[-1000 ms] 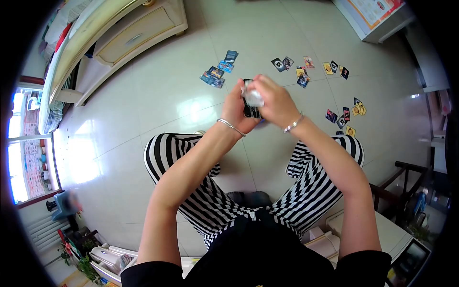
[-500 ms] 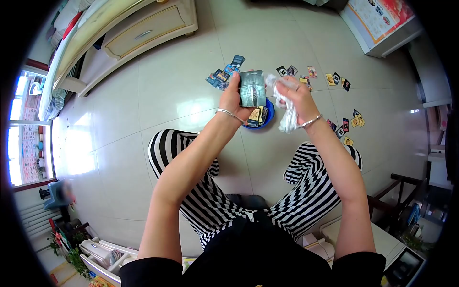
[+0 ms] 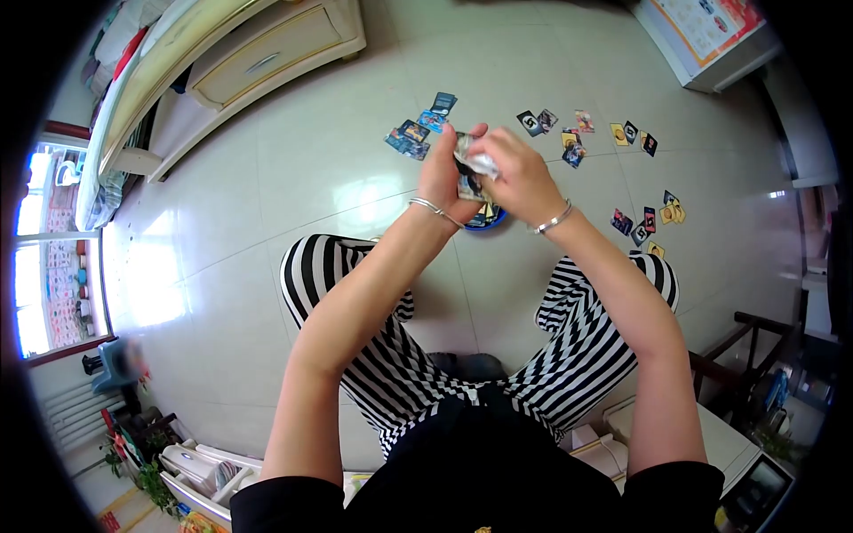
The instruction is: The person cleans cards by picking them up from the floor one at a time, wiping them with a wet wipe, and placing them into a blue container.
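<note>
My left hand is closed round a trading card, held up above the floor in front of me. A crumpled white tissue or cloth is gripped in my right hand and pressed onto the face of that card. Both hands hide much of the card. Below them, a blue bowl with cards in it stands on the floor, mostly covered by my hands. Just beyond my left hand lie several loose cards.
Several more small groups of cards lie to the right, among them black-and-white cards, yellow cards and dark cards. A cream drawer unit is at the upper left. My striped trouser legs flank the near floor.
My right hand has moved left, bringing the white tissue or cloth onto the card. The card, seen flat before, is now partly covered. Bowl and floor cards have stayed put.
</note>
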Tool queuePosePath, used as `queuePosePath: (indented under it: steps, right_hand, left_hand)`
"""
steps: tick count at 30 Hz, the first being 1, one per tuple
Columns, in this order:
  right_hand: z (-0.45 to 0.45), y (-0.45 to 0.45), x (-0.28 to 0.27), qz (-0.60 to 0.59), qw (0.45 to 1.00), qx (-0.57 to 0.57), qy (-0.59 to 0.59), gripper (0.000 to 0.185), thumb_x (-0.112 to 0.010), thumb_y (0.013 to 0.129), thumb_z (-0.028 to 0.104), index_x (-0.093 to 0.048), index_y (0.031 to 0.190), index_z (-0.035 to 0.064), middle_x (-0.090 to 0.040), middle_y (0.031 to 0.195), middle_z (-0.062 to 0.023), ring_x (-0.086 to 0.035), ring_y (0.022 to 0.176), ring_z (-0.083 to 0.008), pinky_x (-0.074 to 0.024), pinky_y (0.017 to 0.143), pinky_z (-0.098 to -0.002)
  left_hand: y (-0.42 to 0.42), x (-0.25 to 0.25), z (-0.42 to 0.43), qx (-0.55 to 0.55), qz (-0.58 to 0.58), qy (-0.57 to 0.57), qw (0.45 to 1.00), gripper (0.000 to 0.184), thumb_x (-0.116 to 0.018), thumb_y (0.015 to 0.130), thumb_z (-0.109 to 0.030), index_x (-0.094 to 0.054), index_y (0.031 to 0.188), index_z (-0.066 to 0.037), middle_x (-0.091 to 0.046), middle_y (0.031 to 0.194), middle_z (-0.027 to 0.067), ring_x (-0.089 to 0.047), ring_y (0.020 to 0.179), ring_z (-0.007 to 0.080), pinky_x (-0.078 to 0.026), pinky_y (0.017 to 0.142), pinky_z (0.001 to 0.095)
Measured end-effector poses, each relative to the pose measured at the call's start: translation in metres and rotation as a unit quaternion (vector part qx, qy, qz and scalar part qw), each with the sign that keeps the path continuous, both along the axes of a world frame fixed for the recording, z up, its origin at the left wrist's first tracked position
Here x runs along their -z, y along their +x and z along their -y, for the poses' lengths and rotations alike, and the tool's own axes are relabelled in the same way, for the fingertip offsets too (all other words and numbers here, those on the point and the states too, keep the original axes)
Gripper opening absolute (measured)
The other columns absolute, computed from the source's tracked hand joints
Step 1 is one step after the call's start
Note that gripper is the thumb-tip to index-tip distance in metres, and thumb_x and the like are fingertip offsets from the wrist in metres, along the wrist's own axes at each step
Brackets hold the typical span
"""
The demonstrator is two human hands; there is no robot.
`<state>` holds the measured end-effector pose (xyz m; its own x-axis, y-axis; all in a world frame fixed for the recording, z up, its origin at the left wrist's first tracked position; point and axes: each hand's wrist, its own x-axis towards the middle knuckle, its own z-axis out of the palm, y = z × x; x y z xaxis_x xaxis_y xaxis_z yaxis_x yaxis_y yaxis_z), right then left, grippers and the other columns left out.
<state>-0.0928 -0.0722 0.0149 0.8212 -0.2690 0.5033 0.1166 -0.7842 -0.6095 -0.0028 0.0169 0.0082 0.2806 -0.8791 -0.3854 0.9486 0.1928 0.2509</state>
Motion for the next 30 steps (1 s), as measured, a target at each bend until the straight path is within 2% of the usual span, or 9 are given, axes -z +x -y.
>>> queuePosePath:
  steps: [6, 8, 10, 12, 14, 23, 25, 27, 30]
  right_hand:
    - [-0.013, -0.011, 0.0, 0.004, 0.998, -0.067, -0.001, 0.02, -0.058, 0.067, -0.001, -0.052, 0.086, 0.0046, -0.052, 0.083, -0.0104, -0.056, 0.07, -0.0284, -0.0437, 0.059, -0.0348]
    - [-0.002, -0.001, 0.001, -0.019, 0.999, 0.029, -0.006, 0.02, -0.058, 0.068, 0.0, -0.051, 0.086, 0.0048, -0.053, 0.082, -0.0103, -0.055, 0.071, -0.0296, -0.0439, 0.06, -0.0348]
    - [0.0, 0.004, -0.003, -0.001, 0.999, 0.035, -0.012, 0.021, -0.057, 0.067, -0.001, -0.051, 0.086, 0.0052, -0.053, 0.083, -0.0103, -0.055, 0.073, -0.0306, -0.044, 0.061, -0.0351]
    - [-0.005, 0.002, -0.003, -0.006, 1.0, -0.003, -0.009, 0.021, -0.055, 0.067, -0.002, -0.051, 0.086, 0.0055, -0.053, 0.082, -0.0099, -0.055, 0.073, -0.0313, -0.044, 0.062, -0.0361]
    - [-0.014, -0.006, -0.009, -0.001, 0.998, -0.027, -0.048, 0.02, -0.054, 0.067, -0.002, -0.051, 0.085, 0.006, -0.053, 0.083, -0.0101, -0.055, 0.074, -0.0315, -0.0442, 0.062, -0.0369]
    - [0.004, -0.005, -0.003, -0.063, 0.997, 0.047, 0.008, 0.018, -0.057, 0.071, 0.001, -0.05, 0.087, 0.0037, -0.054, 0.083, -0.0108, -0.055, 0.074, -0.031, -0.0438, 0.063, -0.0369]
    - [-0.005, -0.014, -0.008, -0.058, 0.998, 0.03, 0.009, 0.017, -0.057, 0.071, 0.001, -0.05, 0.086, 0.0035, -0.054, 0.083, -0.0104, -0.056, 0.074, -0.0305, -0.0438, 0.062, -0.037]
    - [-0.009, -0.025, -0.011, -0.146, 0.981, -0.047, 0.122, 0.016, -0.057, 0.072, 0.0, -0.05, 0.085, 0.0029, -0.053, 0.082, -0.0107, -0.055, 0.073, -0.0301, -0.0437, 0.062, -0.0364]
    - [-0.007, -0.025, -0.013, -0.125, 0.977, -0.03, 0.167, 0.016, -0.056, 0.071, 0.0, -0.05, 0.085, 0.0029, -0.054, 0.082, -0.0107, -0.055, 0.073, -0.0301, -0.0436, 0.062, -0.0359]
  left_hand:
    - [-0.01, -0.024, -0.007, -0.005, 0.007, 0.07, 0.997, 0.05, -0.028, 0.092, -0.049, -0.052, 0.106, -0.008, -0.056, 0.102, 0.012, -0.053, 0.1, 0.0263, -0.042, 0.089, 0.0401]
    - [-0.006, 0.005, -0.008, 0.049, 0.003, 0.011, 0.999, 0.048, -0.029, 0.092, -0.048, -0.053, 0.106, -0.009, -0.057, 0.102, 0.0113, -0.055, 0.098, 0.0255, -0.043, 0.088, 0.0396]
    - [-0.001, 0.018, -0.006, 0.083, -0.071, -0.124, 0.986, 0.047, -0.03, 0.092, -0.048, -0.053, 0.107, -0.011, -0.057, 0.104, 0.0113, -0.054, 0.1, 0.0248, -0.043, 0.088, 0.0391]
    - [0.004, 0.017, -0.007, 0.11, -0.089, -0.16, 0.977, 0.047, -0.03, 0.092, -0.048, -0.053, 0.108, -0.011, -0.057, 0.105, 0.0123, -0.054, 0.1, 0.0255, -0.043, 0.088, 0.0399]
    - [-0.002, -0.002, -0.004, 0.001, -0.014, 0.016, 1.0, 0.047, -0.03, 0.092, -0.047, -0.053, 0.108, -0.01, -0.057, 0.105, 0.0118, -0.054, 0.1, 0.0256, -0.043, 0.089, 0.0402]
    - [-0.005, -0.006, 0.0, -0.025, 0.015, 0.066, 0.997, 0.048, -0.027, 0.094, -0.045, -0.051, 0.112, -0.007, -0.055, 0.109, 0.0119, -0.052, 0.104, 0.0267, -0.041, 0.091, 0.0396]
    - [0.004, 0.007, 0.002, -0.044, -0.025, -0.007, 0.999, 0.049, -0.026, 0.094, -0.045, -0.049, 0.113, -0.006, -0.055, 0.108, 0.0146, -0.052, 0.103, 0.029, -0.042, 0.09, 0.0404]
    - [0.007, 0.015, 0.0, -0.046, -0.028, -0.027, 0.998, 0.049, -0.025, 0.094, -0.045, -0.049, 0.113, -0.006, -0.055, 0.108, 0.0156, -0.052, 0.102, 0.03, -0.042, 0.09, 0.0409]
    - [0.005, 0.015, -0.002, -0.023, -0.047, -0.089, 0.995, 0.048, -0.027, 0.094, -0.044, -0.049, 0.114, -0.006, -0.055, 0.106, 0.0154, -0.053, 0.099, 0.0294, -0.042, 0.089, 0.0406]
